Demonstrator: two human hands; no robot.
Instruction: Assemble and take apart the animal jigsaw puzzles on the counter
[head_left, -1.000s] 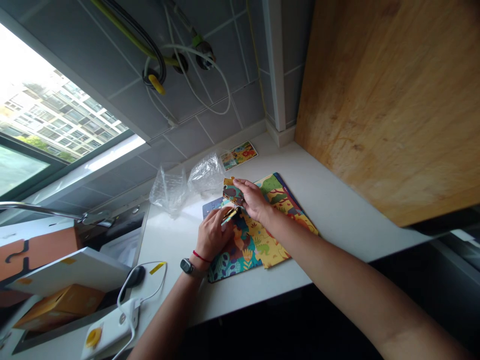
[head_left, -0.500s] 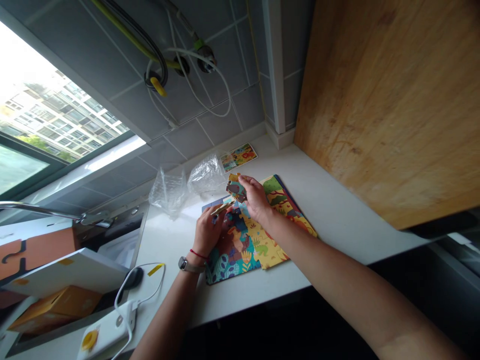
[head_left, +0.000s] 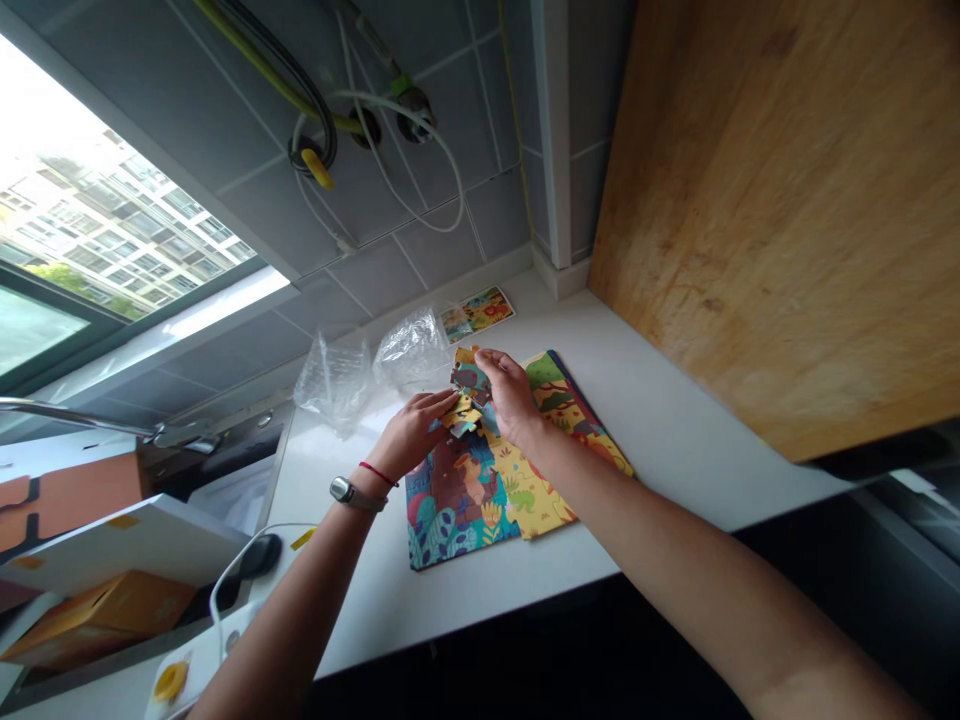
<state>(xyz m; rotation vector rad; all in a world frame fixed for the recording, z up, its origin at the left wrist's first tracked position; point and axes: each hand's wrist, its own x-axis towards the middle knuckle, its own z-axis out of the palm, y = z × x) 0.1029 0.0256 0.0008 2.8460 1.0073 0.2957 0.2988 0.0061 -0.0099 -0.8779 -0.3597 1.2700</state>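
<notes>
Puzzle pieces [head_left: 470, 376] with yellow edges are pinched in my right hand [head_left: 512, 398], raised over the top part of the jigsaw puzzle [head_left: 480, 500]. My left hand [head_left: 412, 432] is closed on another puzzle piece or two [head_left: 462, 416], yellow and teal, just below the right hand's pieces. The two sets are very close; I cannot tell whether they touch. Beneath both hands the colourful animal puzzle lies on the white counter, with many pieces joined. Its top middle is hidden by my hands.
Crumpled clear plastic bags [head_left: 409, 348] and a small picture card [head_left: 478, 314] lie by the tiled wall. A white power strip [head_left: 187, 660] with a cable, boxes [head_left: 112, 615] and a faucet [head_left: 187, 437] are at left. A large wooden board [head_left: 780, 220] stands at right.
My left hand has moved up and turned, bringing its puzzle pieces into fuller view near the right hand. The right hand has barely moved.
</notes>
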